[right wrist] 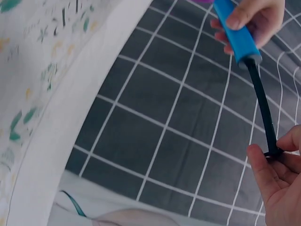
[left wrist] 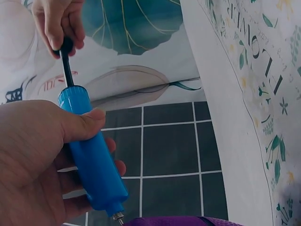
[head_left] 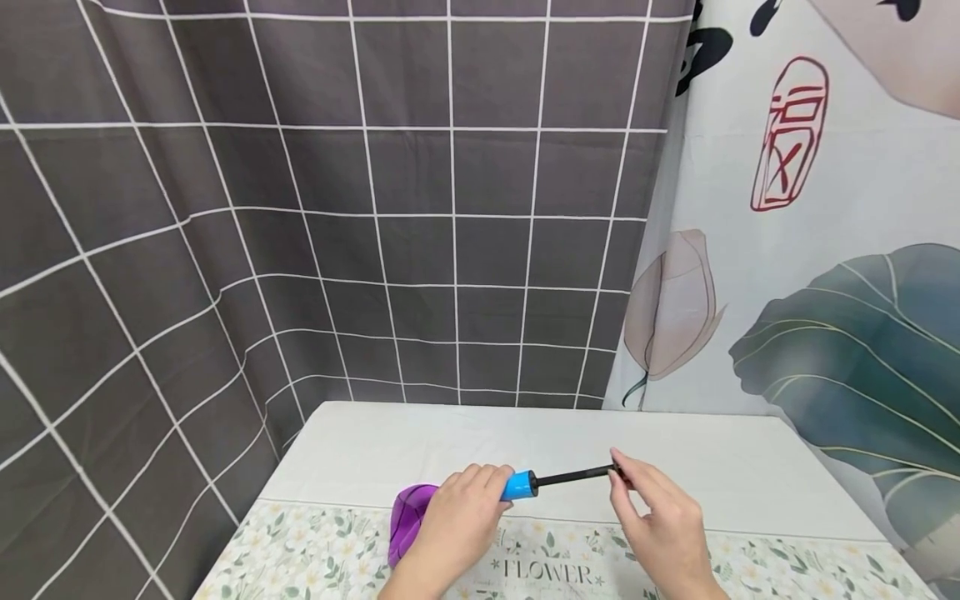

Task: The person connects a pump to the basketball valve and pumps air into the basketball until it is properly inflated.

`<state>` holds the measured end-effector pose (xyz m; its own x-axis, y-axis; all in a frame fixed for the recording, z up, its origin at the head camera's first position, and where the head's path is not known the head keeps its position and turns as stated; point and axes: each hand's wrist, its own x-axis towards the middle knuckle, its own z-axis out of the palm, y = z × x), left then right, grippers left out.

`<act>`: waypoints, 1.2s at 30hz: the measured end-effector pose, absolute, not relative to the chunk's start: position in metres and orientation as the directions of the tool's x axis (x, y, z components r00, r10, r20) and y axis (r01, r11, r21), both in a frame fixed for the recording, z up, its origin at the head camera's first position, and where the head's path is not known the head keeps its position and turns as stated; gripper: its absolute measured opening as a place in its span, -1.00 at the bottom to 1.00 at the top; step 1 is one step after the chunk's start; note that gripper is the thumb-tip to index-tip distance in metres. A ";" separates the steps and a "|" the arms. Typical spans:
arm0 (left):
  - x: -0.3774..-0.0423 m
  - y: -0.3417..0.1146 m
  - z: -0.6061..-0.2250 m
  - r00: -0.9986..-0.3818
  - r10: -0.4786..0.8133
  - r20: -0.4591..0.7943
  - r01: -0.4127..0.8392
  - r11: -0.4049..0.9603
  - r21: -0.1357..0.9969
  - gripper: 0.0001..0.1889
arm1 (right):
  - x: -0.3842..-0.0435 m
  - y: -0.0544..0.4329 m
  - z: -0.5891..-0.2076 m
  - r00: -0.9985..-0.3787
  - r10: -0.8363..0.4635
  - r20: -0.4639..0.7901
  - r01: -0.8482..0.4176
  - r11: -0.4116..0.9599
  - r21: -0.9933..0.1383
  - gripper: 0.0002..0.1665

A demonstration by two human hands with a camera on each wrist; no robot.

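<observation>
My left hand (head_left: 467,518) grips the blue barrel of a small hand pump (left wrist: 96,160), thumb along its side. A metal needle (left wrist: 119,217) at the pump's lower end meets a purple ball (head_left: 408,518), which looks soft and dented in the head view. Out of the barrel's other end runs a long black plunger rod (head_left: 573,477). My right hand (head_left: 660,521) pinches the black handle (right wrist: 273,153) at the rod's end between thumb and fingers. Much of the ball is hidden behind my left hand and wrist.
Below the hands lies a table with a white cloth (head_left: 712,450) and a flower-print band (head_left: 300,550) lettered "FLOWER". A dark grey curtain with white grid lines (head_left: 487,175) hangs behind and to the left. On the right hangs a white cloth printed with leaves (head_left: 870,333).
</observation>
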<state>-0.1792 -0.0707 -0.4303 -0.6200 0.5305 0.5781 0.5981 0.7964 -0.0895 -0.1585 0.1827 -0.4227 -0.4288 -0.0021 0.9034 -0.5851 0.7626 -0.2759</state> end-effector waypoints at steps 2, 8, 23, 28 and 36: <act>-0.179 -0.071 -0.429 -0.623 0.528 0.578 0.598 0.797 -0.084 -0.59 | -0.158 0.186 -0.421 -0.430 0.009 0.903 -0.560 0.782 -0.274 -0.52; -0.177 -0.069 -0.427 -0.617 0.527 0.585 0.602 0.795 -0.081 -0.58 | -0.157 0.186 -0.421 -0.455 0.034 0.890 -0.552 0.773 -0.312 -0.51; -0.176 -0.060 -0.435 -0.576 0.565 0.591 0.614 0.776 -0.144 -0.56 | -0.158 0.135 -0.447 -0.434 -0.119 0.893 -0.643 0.735 -0.214 -0.42; -0.176 -0.061 -0.436 -0.573 0.574 0.585 0.617 0.772 -0.153 -0.59 | -0.156 0.136 -0.449 -0.450 -0.144 0.881 -0.654 0.725 -0.215 -0.41; -0.177 -0.067 -0.433 -0.591 0.548 0.591 0.620 0.778 -0.101 -0.60 | -0.157 0.162 -0.435 -0.432 -0.094 0.897 -0.653 0.718 -0.239 -0.46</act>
<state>-0.1767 -0.0669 -0.4335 -0.5913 0.5484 0.5913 0.6203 0.7778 -0.1010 -0.1566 0.1619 -0.4346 -0.4315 -0.0936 0.8972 -0.6532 0.7184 -0.2393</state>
